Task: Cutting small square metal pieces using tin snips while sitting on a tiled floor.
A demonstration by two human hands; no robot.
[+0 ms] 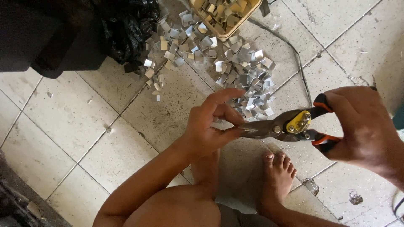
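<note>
Head view: the right hand (366, 126) is wrapped around the orange-and-black handles of grey tin snips (286, 125) with a yellow latch. The left hand (212, 124) pinches at the blade tips, other fingers spread. Shiny square metal offcuts (235, 69) litter the pale tiled floor (67, 122) below a tan basket (235, 29).

One pair of tin snips (286, 126), held just beside the fingers (229, 113) of two hands. One basket (240, 23) above the fingers, one black bag (126, 29) up-left. Cut metal squares (235, 67) beyond the fingers: too many to count. One bare foot (277, 176) below.
</note>
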